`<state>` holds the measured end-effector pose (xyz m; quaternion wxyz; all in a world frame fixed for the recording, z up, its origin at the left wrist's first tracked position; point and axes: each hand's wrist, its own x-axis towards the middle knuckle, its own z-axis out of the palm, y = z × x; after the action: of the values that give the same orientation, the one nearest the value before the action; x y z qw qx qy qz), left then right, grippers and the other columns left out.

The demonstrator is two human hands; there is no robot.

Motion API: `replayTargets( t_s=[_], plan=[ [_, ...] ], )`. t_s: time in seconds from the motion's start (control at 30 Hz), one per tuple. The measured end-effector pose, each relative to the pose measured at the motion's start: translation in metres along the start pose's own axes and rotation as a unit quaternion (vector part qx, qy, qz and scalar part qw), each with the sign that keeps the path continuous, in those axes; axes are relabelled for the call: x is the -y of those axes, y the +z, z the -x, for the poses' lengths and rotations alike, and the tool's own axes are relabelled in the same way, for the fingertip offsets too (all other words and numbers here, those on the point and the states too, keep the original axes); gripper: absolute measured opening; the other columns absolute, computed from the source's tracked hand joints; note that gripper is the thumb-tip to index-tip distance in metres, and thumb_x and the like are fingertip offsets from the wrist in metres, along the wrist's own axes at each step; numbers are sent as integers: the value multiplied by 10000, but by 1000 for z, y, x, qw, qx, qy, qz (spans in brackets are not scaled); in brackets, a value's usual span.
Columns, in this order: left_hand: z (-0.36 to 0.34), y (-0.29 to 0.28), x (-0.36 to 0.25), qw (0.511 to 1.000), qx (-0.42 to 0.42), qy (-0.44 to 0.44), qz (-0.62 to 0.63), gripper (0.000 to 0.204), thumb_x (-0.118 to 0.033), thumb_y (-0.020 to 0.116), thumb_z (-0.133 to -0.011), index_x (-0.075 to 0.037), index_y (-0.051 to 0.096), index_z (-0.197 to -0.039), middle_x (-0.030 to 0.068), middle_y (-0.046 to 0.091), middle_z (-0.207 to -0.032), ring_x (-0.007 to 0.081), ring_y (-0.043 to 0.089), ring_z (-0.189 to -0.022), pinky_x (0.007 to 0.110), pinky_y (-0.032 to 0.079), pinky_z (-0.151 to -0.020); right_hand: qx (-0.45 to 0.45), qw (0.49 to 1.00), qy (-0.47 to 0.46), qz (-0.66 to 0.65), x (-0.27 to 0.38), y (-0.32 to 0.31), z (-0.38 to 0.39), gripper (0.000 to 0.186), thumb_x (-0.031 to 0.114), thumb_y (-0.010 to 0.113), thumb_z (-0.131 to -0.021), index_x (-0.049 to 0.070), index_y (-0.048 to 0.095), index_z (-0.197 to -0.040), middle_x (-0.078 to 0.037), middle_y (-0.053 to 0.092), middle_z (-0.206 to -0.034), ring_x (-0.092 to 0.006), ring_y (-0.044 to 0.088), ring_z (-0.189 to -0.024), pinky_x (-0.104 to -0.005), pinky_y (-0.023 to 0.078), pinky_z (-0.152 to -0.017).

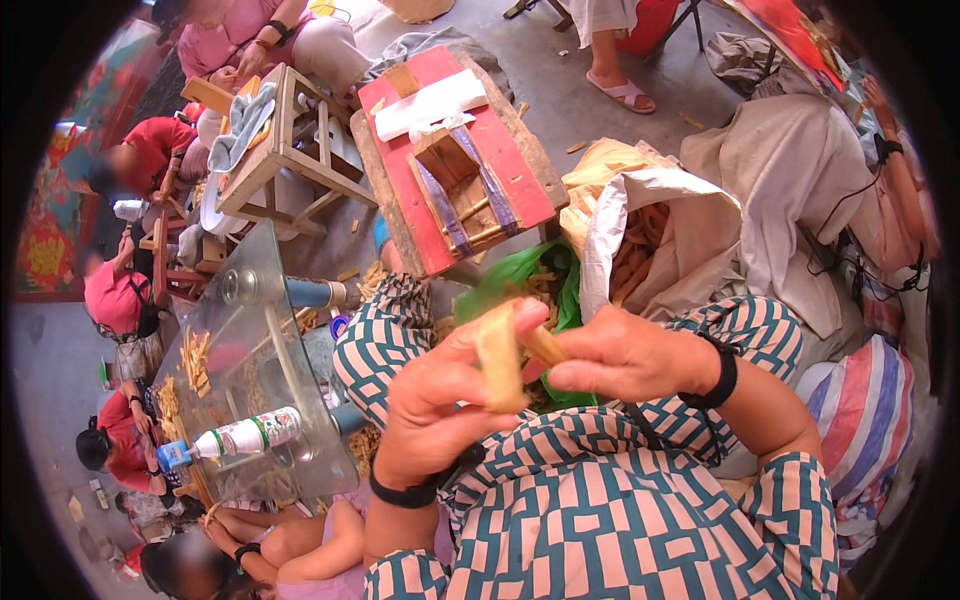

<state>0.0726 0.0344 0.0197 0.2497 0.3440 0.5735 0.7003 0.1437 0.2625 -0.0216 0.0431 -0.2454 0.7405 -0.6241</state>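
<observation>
The left hand point(435, 385) (curled nearly closed) pinches a yellow piece point(498, 362).

A pale yellow oblong piece point(499, 367), flat-faced with softly blurred edges, stands nearly upright in the left grip point(435, 387), while a narrower, darker yellow strip point(546, 346) slants out of the right grip point(635, 355), its outer end close beside the first piece, contact between them unclear

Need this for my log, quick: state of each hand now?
Left hand: closed on a flat pale-yellow strip.
Right hand: closed, pinching a blurred yellowish piece.
</observation>
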Motion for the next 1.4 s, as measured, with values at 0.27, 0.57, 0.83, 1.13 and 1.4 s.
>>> replayTargets(
  t_s=[0.27, 0.57, 0.83, 1.13, 1.4],
  plan=[
    [-10, 30, 0, 827, 64, 150, -537, 210, -24, 797, -677, -92, 741, -867, 102, 656, -1089, 248, 629, -899, 354, 527, -764, -14, 929, 193, -316, -1, -1, 9, 308, 308, 598, -1030, 35, 673, -911, 41, 540, -684, -37, 475, -583, -218, 349, -498],
    [-8, 33, 9, 764, -22, 241, -598, 175, -34, 744, -745, -108, 752, -903, 138, 635, -1203, 329, 592, -1121, 394, 495, -914, -141, 832, 208, -495, 8, 6, 1, 95, 180, 701, -937, 86, 685, -937, 67, 526, -667, -12, 407, -525, -178, 287, -468],
    [1, 25, 21, 768, -123, 226, -587, 193, -57, 751, -798, -106, 737, -984, 130, 647, -1265, 346, 559, -1221, 506, 350, -1115, -32, 834, 194, -515, 0, 5, -2, 135, 175, 675, -963, 70, 664, -1047, 62, 537, -740, -18, 416, -544, -176, 292, -472],
    [-2, 23, 43, 872, -122, 169, -442, 178, 45, 734, -829, -24, 691, -987, 124, 708, -977, 277, 682, -856, 323, 539, -760, -114, 834, 237, -484, -26, 18, -1, 99, 65, 643, -962, 60, 583, -1041, -28, 655, -891, -33, 519, -608, -166, 389, -505],
    [-6, 30, 20, 748, -7, 185, -638, 194, -98, 796, -790, -80, 723, -969, 55, 642, -874, 243, 619, -748, 372, 463, -641, -209, 870, 212, -393, -26, 15, -9, 277, 88, 702, -913, 30, 597, -1164, -32, 670, -930, -45, 578, -696, -184, 441, -575]
  ],
)
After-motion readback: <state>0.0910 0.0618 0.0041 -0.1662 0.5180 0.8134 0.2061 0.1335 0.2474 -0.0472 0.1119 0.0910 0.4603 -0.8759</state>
